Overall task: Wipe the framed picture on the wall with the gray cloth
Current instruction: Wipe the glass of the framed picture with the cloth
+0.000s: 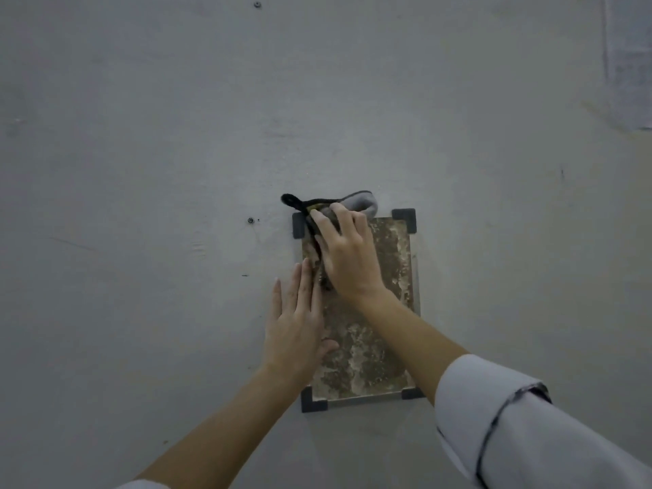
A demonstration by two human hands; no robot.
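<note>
A small framed picture [367, 347] with a mottled brown image and dark corner brackets hangs on the grey wall. My right hand [347, 255] presses a gray cloth [360, 201] with a black edge and loop against the picture's upper left part; the cloth sticks out above the top edge. My left hand [294, 322] lies flat with fingers together, on the picture's left edge and the wall beside it. Most of the cloth is hidden under my right hand.
The grey wall [141, 171] fills the view. A screw [251, 219] sits in it left of the picture, another screw [257, 4] near the top. A paler patch [628, 65] shows at the upper right.
</note>
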